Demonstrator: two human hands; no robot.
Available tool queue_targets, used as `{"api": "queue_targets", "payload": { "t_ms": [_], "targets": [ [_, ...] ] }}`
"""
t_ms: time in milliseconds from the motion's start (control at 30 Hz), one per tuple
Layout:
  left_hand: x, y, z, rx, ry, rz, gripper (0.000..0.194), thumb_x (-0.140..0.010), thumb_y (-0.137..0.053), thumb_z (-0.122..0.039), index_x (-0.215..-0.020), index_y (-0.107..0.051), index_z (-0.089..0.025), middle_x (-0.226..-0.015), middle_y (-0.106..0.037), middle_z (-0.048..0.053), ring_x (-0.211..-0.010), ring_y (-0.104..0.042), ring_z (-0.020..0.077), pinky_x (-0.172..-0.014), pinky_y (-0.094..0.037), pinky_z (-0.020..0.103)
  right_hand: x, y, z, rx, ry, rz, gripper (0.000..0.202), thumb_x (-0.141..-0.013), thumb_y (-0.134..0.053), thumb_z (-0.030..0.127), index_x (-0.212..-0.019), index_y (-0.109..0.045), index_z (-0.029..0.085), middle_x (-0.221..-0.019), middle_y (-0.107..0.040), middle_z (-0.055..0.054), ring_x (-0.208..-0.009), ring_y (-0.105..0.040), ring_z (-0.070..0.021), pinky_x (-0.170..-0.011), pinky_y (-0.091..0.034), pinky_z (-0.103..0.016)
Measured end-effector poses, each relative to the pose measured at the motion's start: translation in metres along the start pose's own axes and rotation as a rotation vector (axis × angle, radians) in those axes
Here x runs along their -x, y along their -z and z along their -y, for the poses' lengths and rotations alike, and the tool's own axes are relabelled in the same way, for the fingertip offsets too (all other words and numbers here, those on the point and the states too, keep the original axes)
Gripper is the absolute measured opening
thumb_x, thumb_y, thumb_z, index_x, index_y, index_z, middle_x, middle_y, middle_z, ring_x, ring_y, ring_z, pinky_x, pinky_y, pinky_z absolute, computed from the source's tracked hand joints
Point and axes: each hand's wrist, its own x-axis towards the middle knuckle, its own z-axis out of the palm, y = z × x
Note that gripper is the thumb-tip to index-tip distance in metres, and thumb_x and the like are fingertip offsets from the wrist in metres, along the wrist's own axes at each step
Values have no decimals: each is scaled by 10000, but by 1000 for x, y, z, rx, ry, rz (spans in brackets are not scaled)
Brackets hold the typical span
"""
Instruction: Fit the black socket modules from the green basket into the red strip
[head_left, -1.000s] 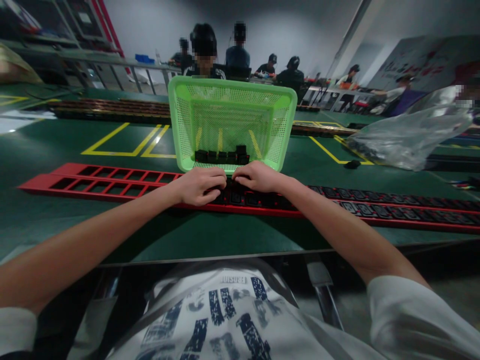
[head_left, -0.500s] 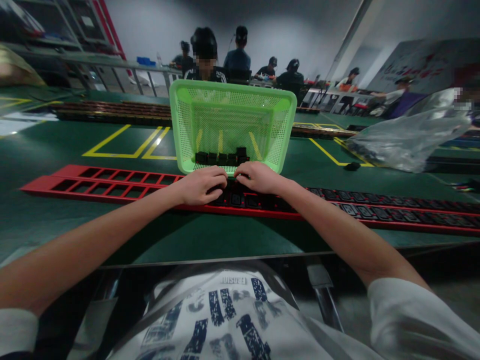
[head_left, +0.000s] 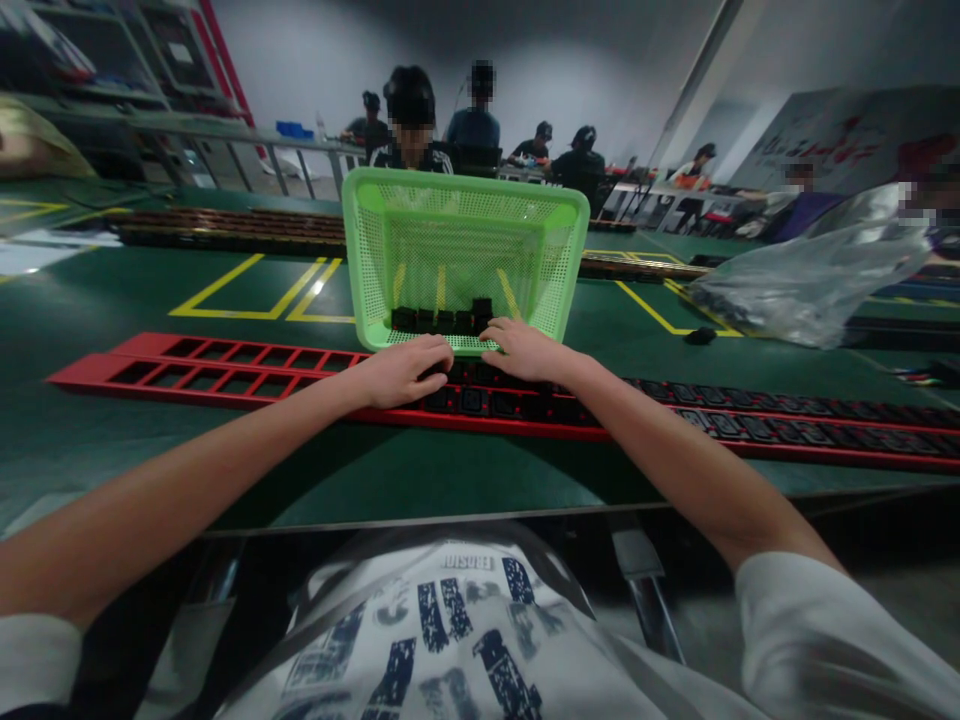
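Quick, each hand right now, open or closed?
Left hand: curled at the red frame; grip can't be told.
Right hand: loosely open by the green basket.

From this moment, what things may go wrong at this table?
The right hand is at the lower rim of the green basket; a bump might spill the black parts inside. The left hand, over the red frame, might nudge it. The loose dark piece near the plastic bag could be overlooked.

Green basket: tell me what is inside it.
Black parts lie in a row inside the basket, near its lower rim. The right hand covers part of that rim, so anything directly behind it cannot be seen.
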Motion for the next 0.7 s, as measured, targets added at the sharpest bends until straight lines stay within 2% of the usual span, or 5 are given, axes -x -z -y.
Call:
{"api": "queue_targets", "payload": {
  "t_ms": [167, 267, 367, 500, 700],
  "targets": [
    [0, 0, -1, 15, 16, 0, 198, -1047, -468, -367, -1034, -595, -214, -1091, -669, 97, -1017, -640, 252, -943, -544, 417, 4, 26, -28, -73, -13, 190, 420, -1031, -691, 356, -1405, -731, 169, -1437, -736, -195, -1308, -705, -359, -1128, -548, -498],
    [-1, 0, -2, 17, 43, 11, 212, -1040, -469, -385, -1037, -592, -212, -1086, -660, 98, -1007, -638, 256, -941, -542, 425, 2, 26, -35, -69, -9, 107, 429, -1040, -681, 352, -1413, -728, 145, -1450, -727, -210, -1338, -699, -362, -1173, -531, -508],
    [-2, 0, -2, 26, 58, 33, 223, -1034, -459, -397, -1029, -582, -212, -1088, -655, 105, -1009, -631, 265, -948, -538, 440, -2, 13, -29, -31, 4, -15, 495, -1043, -670, 341, -1485, -677, 120, -1603, -604, -236, -1456, -623, -373, -1254, -480, -526],
    [-2, 1, -3, 29, 63, 43, 212, -1034, -454, -389, -1032, -575, -214, -1102, -651, 109, -1025, -624, 265, -966, -531, 440, -4, -2, -19, -16, -4, 19, 582, -1055, -645, 361, -1590, -590, 139, -1720, -479, -220, -1502, -587, -389, -1262, -490, -539],
    [-1, 0, -3, 20, 67, 53, 220, -1035, -424, -389, -1034, -563, -218, -1101, -642, 108, -1024, -619, 264, -956, -522, 431, 0, -1, -14, 27, 13, 7, 550, -1058, -602, 356, -1551, -611, 113, -1626, -525, -240, -1354, -677, -391, -1174, -559, -552]
  ]
}}
